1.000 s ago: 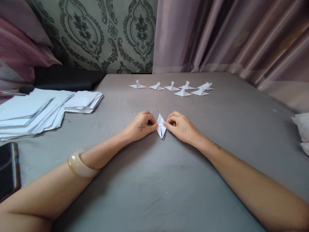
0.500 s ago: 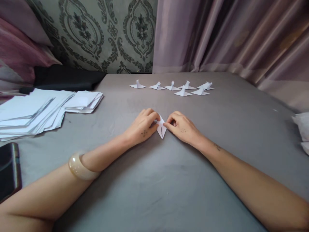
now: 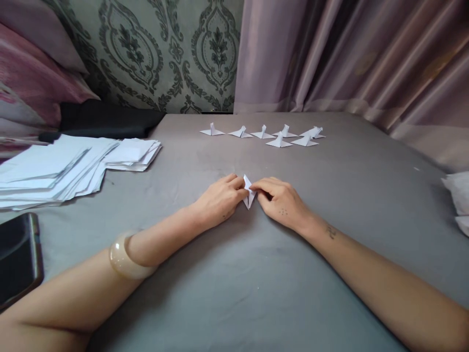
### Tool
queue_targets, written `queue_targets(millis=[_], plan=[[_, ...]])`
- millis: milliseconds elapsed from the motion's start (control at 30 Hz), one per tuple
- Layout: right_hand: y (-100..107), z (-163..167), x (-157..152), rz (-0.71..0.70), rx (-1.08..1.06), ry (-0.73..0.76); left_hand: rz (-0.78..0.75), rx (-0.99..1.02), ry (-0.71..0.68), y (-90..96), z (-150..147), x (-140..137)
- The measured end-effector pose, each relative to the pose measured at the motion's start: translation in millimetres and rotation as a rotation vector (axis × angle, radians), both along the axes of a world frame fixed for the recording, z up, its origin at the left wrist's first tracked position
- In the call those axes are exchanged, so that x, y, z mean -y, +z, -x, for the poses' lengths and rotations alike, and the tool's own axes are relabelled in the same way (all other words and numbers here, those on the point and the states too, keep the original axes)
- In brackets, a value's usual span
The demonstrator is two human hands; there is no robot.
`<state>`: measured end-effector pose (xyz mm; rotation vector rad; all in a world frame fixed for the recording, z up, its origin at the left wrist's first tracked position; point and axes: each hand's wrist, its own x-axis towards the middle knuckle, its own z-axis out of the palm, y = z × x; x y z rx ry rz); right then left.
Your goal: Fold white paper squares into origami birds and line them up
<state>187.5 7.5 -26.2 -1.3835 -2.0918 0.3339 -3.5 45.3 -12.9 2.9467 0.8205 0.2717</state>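
Observation:
A small folded piece of white paper point(image 3: 247, 184), roughly diamond-shaped, lies between my hands over the middle of the grey-covered table point(image 3: 234, 274). My left hand point(image 3: 224, 196) pinches its left side, and the fingers hide part of it. From the other side, my right hand point(image 3: 280, 198) has its thumb and fingertips closed at the paper's right edge. One point of the paper faces toward me and another points away. Beyond my hands stand several folded paper cranes point(image 3: 280, 141), white, with spread wings, in two uneven rows.
Stacks of white paper sheets point(image 3: 47, 168) and smaller cut papers point(image 3: 135, 154) lie at the left. A phone point(image 3: 20, 259) rests at the near left. Black cloth point(image 3: 110, 119) lies at the back left. White wrapped items point(image 3: 458, 195) sit at the right edge. Curtains point(image 3: 330, 54) hang behind.
Both hands stay at the paper, but their fingers have shifted: the left hand has rolled over it, and the right fingertips now reach farther across its edge. The view has moved slightly.

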Motion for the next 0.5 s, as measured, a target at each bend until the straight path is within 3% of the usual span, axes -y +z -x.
queue_targets(millis=[233,500], plan=[[7.2,0.3,8.5,-0.051,0.283,-0.074,0.07,-0.007,0.104,1.8,1.5,4.1],[9.7,1.6,10.1,-0.099,0.449,0.028,-0.053,-0.095,0.078,0.9,0.2,5.6]])
